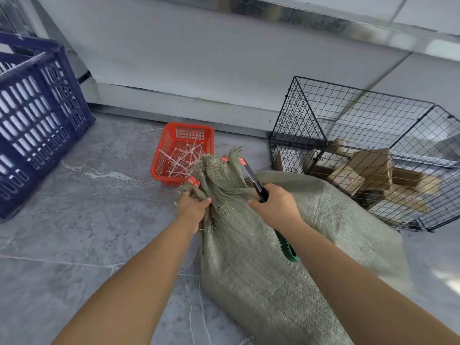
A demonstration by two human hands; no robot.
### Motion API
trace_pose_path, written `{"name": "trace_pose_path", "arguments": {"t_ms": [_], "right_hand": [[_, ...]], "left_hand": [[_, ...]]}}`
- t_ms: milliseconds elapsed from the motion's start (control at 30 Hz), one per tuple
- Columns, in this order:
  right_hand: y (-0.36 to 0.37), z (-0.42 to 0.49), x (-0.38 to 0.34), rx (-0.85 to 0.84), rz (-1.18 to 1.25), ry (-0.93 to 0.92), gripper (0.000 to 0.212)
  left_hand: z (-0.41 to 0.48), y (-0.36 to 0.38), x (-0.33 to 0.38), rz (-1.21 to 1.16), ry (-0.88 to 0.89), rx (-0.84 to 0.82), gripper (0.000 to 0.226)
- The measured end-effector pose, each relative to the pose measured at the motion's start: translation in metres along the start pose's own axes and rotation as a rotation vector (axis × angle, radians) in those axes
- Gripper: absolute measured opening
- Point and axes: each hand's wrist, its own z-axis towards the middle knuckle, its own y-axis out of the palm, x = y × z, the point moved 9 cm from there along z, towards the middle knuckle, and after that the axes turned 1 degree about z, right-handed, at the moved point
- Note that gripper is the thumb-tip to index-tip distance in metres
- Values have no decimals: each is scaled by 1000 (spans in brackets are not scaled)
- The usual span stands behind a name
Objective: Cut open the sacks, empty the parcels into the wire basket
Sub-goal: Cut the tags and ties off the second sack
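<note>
A grey-green woven sack [268, 260] lies on the floor, its gathered neck pointing toward the back. My left hand [193, 207] grips the bunched neck on its left side. My right hand [276, 205] holds scissors [257, 186] with green handles, the dark blades pointing up along the neck near small red tags [225, 159]. The black wire basket [348, 135] stands at the right and holds several brown cardboard parcels [368, 168].
A small red plastic basket [171, 155] with several white cable ties sits just behind the sack's neck. A large blue plastic crate [34, 115] stands at the left. A grey wall base runs along the back; the floor is grey marble tile.
</note>
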Motion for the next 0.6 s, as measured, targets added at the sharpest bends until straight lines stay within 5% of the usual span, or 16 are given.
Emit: {"name": "trace_pose_path", "arguments": {"t_ms": [200, 367, 600], "right_hand": [[-22, -13, -2, 65, 30, -17, 25], [-70, -33, 9, 233, 169, -24, 25], [-142, -63, 55, 243, 392, -27, 32]], "left_hand": [[-36, 15, 55, 30, 205, 0, 46], [-114, 47, 104, 182, 543, 83, 24], [-255, 140, 123, 232, 918, -113, 8]]}}
